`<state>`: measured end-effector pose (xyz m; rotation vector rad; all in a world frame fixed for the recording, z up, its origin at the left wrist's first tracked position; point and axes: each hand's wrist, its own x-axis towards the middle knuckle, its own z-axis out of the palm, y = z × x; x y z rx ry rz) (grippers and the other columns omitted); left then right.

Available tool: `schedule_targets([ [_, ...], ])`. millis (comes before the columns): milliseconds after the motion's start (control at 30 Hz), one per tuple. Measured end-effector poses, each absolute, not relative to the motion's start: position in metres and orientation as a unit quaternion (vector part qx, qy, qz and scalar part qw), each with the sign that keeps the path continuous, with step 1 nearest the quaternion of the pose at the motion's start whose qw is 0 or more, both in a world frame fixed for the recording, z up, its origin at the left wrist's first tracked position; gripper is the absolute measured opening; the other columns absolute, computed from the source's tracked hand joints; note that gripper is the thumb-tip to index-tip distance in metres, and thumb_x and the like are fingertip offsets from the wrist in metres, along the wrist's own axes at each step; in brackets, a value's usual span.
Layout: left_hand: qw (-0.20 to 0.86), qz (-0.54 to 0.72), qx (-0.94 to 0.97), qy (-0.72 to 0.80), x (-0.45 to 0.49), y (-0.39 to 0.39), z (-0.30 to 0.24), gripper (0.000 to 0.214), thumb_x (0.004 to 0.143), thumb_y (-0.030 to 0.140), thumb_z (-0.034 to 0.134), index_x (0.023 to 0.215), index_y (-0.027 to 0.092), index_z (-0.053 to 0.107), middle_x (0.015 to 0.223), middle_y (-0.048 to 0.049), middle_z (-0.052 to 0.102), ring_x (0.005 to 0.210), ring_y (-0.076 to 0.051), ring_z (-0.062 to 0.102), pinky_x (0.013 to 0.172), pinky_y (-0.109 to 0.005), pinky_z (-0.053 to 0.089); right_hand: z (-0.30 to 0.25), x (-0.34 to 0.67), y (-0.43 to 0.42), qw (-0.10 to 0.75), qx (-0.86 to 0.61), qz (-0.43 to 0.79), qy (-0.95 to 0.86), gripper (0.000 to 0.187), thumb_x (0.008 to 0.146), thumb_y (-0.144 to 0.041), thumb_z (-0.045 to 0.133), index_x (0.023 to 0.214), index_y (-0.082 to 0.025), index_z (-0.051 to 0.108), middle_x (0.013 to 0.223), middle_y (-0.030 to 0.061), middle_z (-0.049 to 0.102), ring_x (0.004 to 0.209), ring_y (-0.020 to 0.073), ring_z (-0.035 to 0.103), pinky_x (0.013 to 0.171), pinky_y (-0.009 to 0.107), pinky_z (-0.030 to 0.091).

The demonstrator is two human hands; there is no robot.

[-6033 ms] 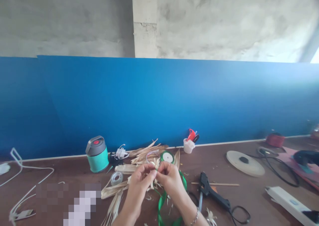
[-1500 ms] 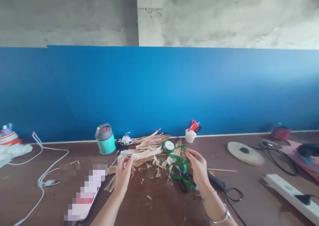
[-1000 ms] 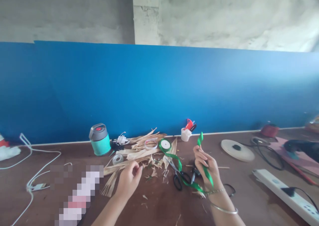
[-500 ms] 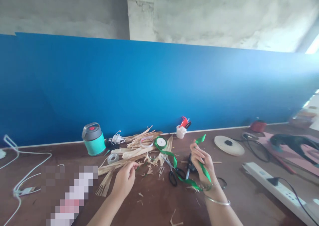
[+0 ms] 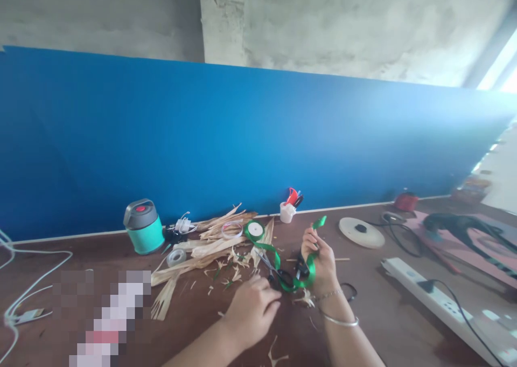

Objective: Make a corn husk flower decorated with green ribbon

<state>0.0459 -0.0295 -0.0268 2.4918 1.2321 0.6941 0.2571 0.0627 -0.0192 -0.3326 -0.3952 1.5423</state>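
Note:
My right hand (image 5: 321, 256) is raised over the table, fingers curled and pinching a green ribbon (image 5: 311, 270). The ribbon's free end sticks up above the fingertips, and its other part loops down and runs back to a white-centred spool (image 5: 255, 229). Black-handled scissors (image 5: 286, 278) lie beside the ribbon with their blades pointing away. My left hand (image 5: 252, 307) is at their near handle, with its fingers bent over it and hiding part of it. Dry husk strips (image 5: 216, 248) and small husk scraps (image 5: 237, 272) lie beyond my left hand.
A turquoise flask (image 5: 146, 235) and a tape roll (image 5: 176, 257) stand at the left. A white cup (image 5: 287, 213) holds tools by the blue partition (image 5: 242, 140). A pot lid (image 5: 361, 232), a power strip (image 5: 438, 302) and cables are at the right.
My left hand has moved right from the husk scraps to the scissors. My right hand still holds the ribbon, whose hanging loop has shifted. The view has turned slightly right.

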Motion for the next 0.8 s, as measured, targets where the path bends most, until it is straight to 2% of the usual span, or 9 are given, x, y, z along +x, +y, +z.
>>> schedule_targets([
  [67, 0.123, 0.184, 0.875, 0.43, 0.069, -0.025, -0.03, 0.02, 0.087, 0.023, 0.051, 0.093, 0.023, 0.07, 0.085, -0.0061, 0.067, 0.087, -0.021, 0.059, 0.076, -0.03, 0.046, -0.022, 0.261, 0.064, 0.707, -0.146, 0.671, -0.168, 0.016, 0.078, -0.007, 0.059, 0.08, -0.021, 0.051, 0.063, -0.0077, 0.048, 0.041, 0.002, 0.043, 0.033, 0.008, 0.04],
  [167, 0.123, 0.16, 0.877, 0.436, 0.096, -0.018, -0.035, 0.016, 0.083, 0.024, 0.055, 0.087, 0.018, 0.069, 0.089, -0.0097, 0.068, 0.09, -0.025, 0.059, 0.076, -0.034, 0.047, -0.026, 0.265, 0.067, 0.729, -0.143, 0.652, -0.155, 0.019, 0.073, -0.003, 0.061, 0.079, -0.02, 0.053, 0.064, -0.0078, 0.05, 0.043, 0.0001, 0.044, 0.036, 0.005, 0.041],
  [333, 0.129, 0.155, 0.866, 0.458, 0.119, -0.019, -0.038, 0.021, 0.084, 0.019, 0.051, 0.1, 0.012, 0.063, 0.095, -0.0137, 0.067, 0.092, -0.028, 0.059, 0.077, -0.039, 0.047, -0.028, 0.263, 0.07, 0.746, -0.151, 0.631, -0.149, 0.019, 0.07, -0.003, 0.063, 0.076, -0.019, 0.054, 0.065, -0.0072, 0.053, 0.044, -0.0008, 0.044, 0.037, 0.004, 0.04],
  [500, 0.153, 0.162, 0.861, 0.458, 0.125, -0.018, -0.041, 0.021, 0.083, 0.009, 0.047, 0.086, 0.01, 0.067, 0.094, -0.0167, 0.067, 0.095, -0.03, 0.058, 0.079, -0.041, 0.045, -0.026, 0.262, 0.069, 0.755, -0.182, 0.607, -0.168, 0.017, 0.07, -0.008, 0.066, 0.073, -0.019, 0.054, 0.063, -0.0073, 0.051, 0.044, 0.0008, 0.043, 0.035, 0.007, 0.038],
  [633, 0.195, 0.218, 0.849, 0.44, 0.101, -0.012, -0.035, 0.019, 0.081, 0.007, 0.05, 0.082, 0.014, 0.067, 0.091, -0.0127, 0.067, 0.093, -0.027, 0.057, 0.08, -0.037, 0.043, -0.024, 0.262, 0.068, 0.762, -0.225, 0.574, -0.196, 0.019, 0.066, -0.012, 0.069, 0.075, -0.019, 0.055, 0.063, -0.0073, 0.051, 0.044, 0.0009, 0.042, 0.036, 0.007, 0.037],
  [733, 0.244, 0.271, 0.833, 0.416, 0.062, -0.008, -0.027, 0.01, 0.08, 0.014, 0.058, 0.076, 0.018, 0.066, 0.084, -0.0046, 0.066, 0.086, -0.019, 0.058, 0.078, -0.027, 0.043, -0.026, 0.256, 0.07, 0.766, -0.269, 0.538, -0.228, 0.023, 0.062, -0.016, 0.071, 0.079, -0.02, 0.055, 0.065, -0.007, 0.053, 0.045, 0.0018, 0.042, 0.036, 0.01, 0.035],
  [800, 0.285, 0.321, 0.798, 0.422, 0.033, -0.005, -0.024, 0.014, 0.085, 0.024, 0.054, 0.076, 0.018, 0.063, 0.079, -0.0029, 0.065, 0.077, -0.016, 0.059, 0.071, -0.024, 0.044, -0.029, 0.248, 0.072, 0.76, -0.307, 0.513, -0.256, 0.028, 0.059, -0.02, 0.072, 0.082, -0.021, 0.056, 0.067, -0.0059, 0.056, 0.045, 0.0033, 0.044, 0.036, 0.012, 0.033],
])
